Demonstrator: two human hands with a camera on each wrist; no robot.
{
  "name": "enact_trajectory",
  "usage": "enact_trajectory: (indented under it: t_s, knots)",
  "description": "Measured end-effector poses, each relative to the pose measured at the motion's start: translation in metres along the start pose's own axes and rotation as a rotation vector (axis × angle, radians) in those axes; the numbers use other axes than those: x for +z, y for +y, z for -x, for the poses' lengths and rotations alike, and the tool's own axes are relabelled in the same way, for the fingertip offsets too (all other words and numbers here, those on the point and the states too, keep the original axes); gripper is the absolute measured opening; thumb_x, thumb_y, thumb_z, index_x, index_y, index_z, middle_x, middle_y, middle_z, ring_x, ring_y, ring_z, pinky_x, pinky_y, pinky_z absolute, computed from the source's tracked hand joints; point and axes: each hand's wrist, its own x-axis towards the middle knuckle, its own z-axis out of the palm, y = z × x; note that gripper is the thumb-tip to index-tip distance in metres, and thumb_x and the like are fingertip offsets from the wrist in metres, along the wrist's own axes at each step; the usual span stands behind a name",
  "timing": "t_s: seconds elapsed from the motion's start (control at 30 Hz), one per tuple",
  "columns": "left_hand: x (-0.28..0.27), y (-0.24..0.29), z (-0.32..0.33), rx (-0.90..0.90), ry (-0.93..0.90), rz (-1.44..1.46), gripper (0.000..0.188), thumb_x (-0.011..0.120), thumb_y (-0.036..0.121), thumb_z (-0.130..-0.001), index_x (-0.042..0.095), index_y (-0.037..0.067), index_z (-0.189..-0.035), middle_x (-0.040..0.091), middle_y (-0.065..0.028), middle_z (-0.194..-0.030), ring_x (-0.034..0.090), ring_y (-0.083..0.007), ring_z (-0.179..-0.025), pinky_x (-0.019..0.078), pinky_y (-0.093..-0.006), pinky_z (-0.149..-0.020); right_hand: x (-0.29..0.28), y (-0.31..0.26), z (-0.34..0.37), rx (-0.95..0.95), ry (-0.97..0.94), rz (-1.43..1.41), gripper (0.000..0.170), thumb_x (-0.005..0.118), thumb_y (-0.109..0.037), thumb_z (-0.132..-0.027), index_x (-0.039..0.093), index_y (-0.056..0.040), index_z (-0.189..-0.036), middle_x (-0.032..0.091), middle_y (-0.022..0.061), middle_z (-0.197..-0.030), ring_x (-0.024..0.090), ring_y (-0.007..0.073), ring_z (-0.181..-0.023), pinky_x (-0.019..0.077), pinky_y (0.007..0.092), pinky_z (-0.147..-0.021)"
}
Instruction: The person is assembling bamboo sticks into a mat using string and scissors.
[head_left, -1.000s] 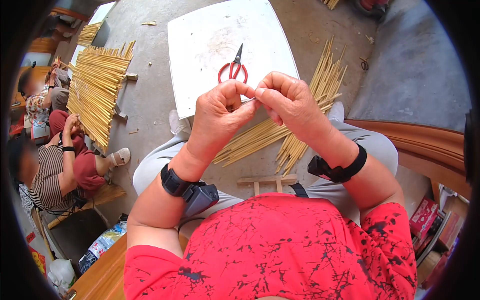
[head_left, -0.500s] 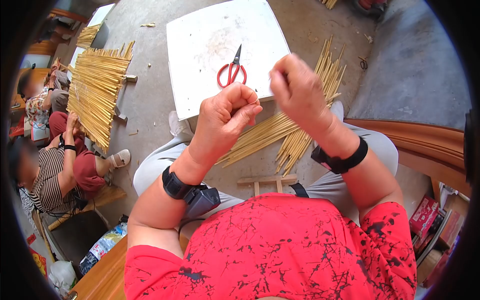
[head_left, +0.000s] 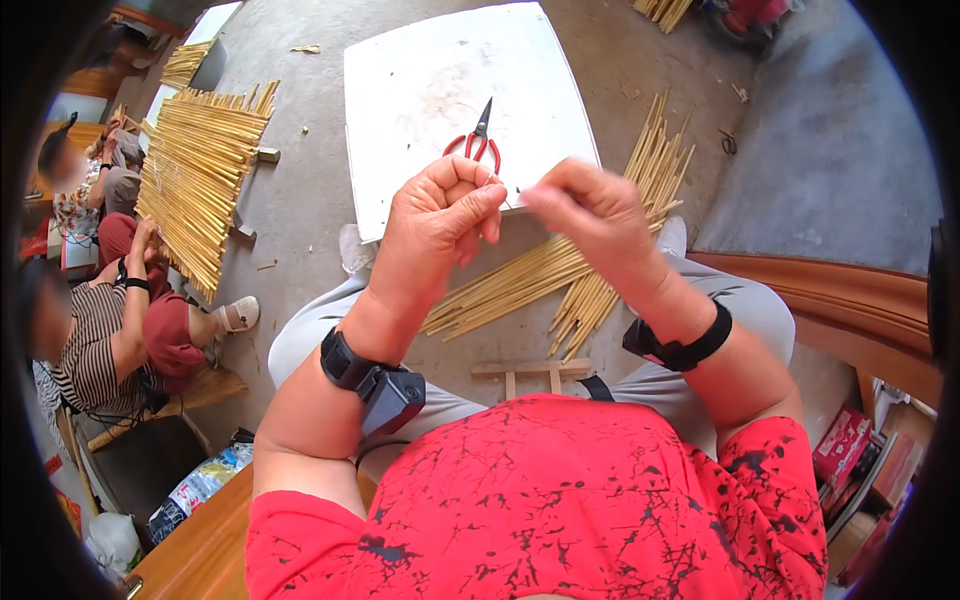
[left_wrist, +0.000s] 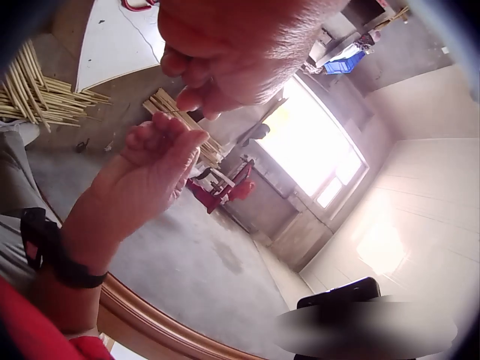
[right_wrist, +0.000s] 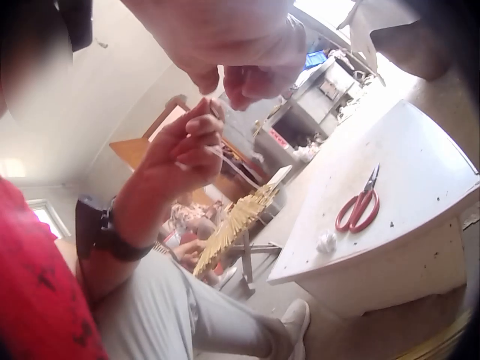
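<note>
In the head view my left hand (head_left: 440, 210) is raised over my lap, thumb and forefinger pinched on a thin pale strand (head_left: 495, 180), mostly hidden by the fingertips. Just to its right is my right hand (head_left: 592, 212), blurred, with its fingers curled in and thumb and forefinger drawn together close to the strand. In the right wrist view the left fingertips (right_wrist: 213, 106) meet the underside of the right hand. Red-handled scissors (head_left: 483, 128) lie on the white-topped table (head_left: 400, 110) beyond the hands. A small white ball (right_wrist: 326, 241) sits near them.
Loose straw-coloured sticks (head_left: 652, 165) lie on the floor right of the table. To the left, a person in a striped shirt (head_left: 98, 330) sits by a broad row of sticks (head_left: 200, 175) on a stand; another person sits behind. A small wooden frame (head_left: 530, 369) lies between my feet.
The hands were together at the fingertips; my right hand swung up and away to the right, then came back down toward the left. My left hand stayed pinched, shifting slightly.
</note>
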Motion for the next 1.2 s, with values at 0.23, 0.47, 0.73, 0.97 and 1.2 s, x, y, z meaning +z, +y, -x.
enact_trajectory:
  t_s: [0.23,0.47,0.73,0.97,1.2]
  knots:
    - [0.009,-0.001,-0.003,0.044,0.055,0.111,0.008,0.062,0.014,-0.086,0.060,0.006,-0.088,0.054,0.0001,-0.057,0.038,-0.0019,-0.041,0.0266,-0.0159,-0.037,0.015,-0.003,0.000,0.102,0.051,-0.438,0.010,0.062,-0.012,-0.085,0.065,-0.0027,-0.089,0.059,-0.0028,-0.072,0.050,0.0034,-0.065,0.0411,0.0177,-0.057]
    - [0.010,-0.002,-0.006,0.179,0.044,0.132,0.007,0.062,0.013,-0.085,0.062,0.007,-0.088,0.052,0.0015,-0.058,0.042,-0.0034,-0.047,0.0340,-0.0180,-0.044,0.008,-0.015,-0.007,0.181,0.036,-0.607,0.013,0.064,-0.016,-0.083,0.064,-0.0039,-0.079,0.055,-0.0032,-0.066,0.044,0.0036,-0.057,0.0350,0.0182,-0.051]
    - [-0.008,-0.003,-0.011,0.502,-0.004,-0.289,0.009,0.055,0.015,-0.090,0.060,0.008,-0.087,0.061,-0.0089,-0.087,0.055,-0.0196,-0.096,0.0409,-0.0319,-0.085,-0.002,0.005,-0.016,0.230,0.186,-0.429,0.011,0.063,-0.012,-0.074,0.059,-0.0069,-0.065,0.046,-0.0046,-0.056,0.037,0.0030,-0.049,0.0293,0.0209,-0.043]
    - [-0.045,0.047,0.005,0.510,-0.023,0.084,0.011,0.053,0.019,-0.091,0.058,0.010,-0.088,0.063,-0.0074,-0.084,0.056,-0.0217,-0.099,0.0426,-0.0364,-0.087,-0.011,0.012,-0.036,0.145,0.333,-0.135,0.013,0.063,-0.013,-0.076,0.059,-0.0043,-0.067,0.048,-0.0034,-0.054,0.042,0.0037,-0.048,0.0340,0.0210,-0.043]
    - [-0.092,0.072,0.044,0.569,0.210,0.221,0.010,0.056,0.019,-0.090,0.060,0.010,-0.091,0.061,-0.0038,-0.077,0.059,-0.0180,-0.087,0.0458,-0.0347,-0.083,-0.002,-0.014,-0.063,0.095,0.355,-0.277,0.011,0.057,-0.010,-0.081,0.057,-0.0007,-0.075,0.059,0.0074,-0.068,0.062,0.0143,-0.060,0.0513,0.0261,-0.050]
